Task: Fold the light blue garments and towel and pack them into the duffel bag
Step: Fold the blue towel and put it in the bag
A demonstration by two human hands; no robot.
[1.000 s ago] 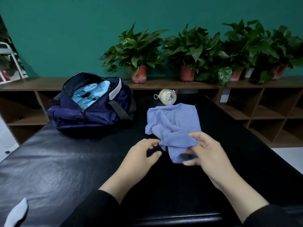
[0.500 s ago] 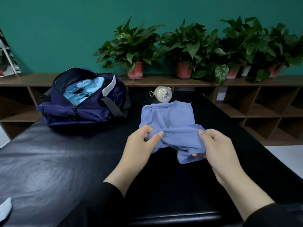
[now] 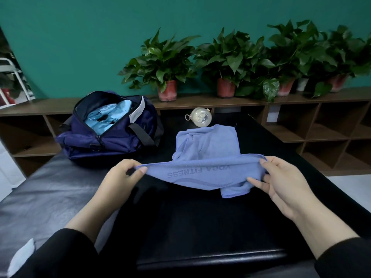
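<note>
navy duffel bag [image 3: 112,135] sits at abt 10 o'clock on the surface [image 3: 60,197], main zip wide open, mouth tilted toward the camera. inside: light blue garments [image 3: 107,117], glossy, bunched in soft rolls, filling the opening. white label on the inner rim at the right, dark strap hanging down the front.

surface is black padded vinyl, shiny, w/ a seam along the near edge. behind it a low brown wooden shelf unit [image 3: 301,127] w/ open cubbies runs across the teal wall. on top, a row of leafy green plants [image 3: 164,61] in reddish pots, 12 to 2 o'clock. a clear round bottle [image 3: 200,118] w/ a metal ring lies on its side at 12 o'clock, just beyond the towel. a pale scrap [image 3: 22,255] shows at 7 o'clock, can't tell what it is.

towel [image 3: 206,157] is periwinkle blue, soft microfibre w/ stitched hem, printed "yoga fitness" upside down. far part lies rumpled on the surface at centre; near edge is lifted and stretched taut btwn the hands. left hand [image 3: 120,177] pinches the left end w/ thumb and curled fingers; right hand [image 3: 281,181] pinches the right end at the top, lower fingers tucked under hanging cloth. black sleeves on both arms.
</note>
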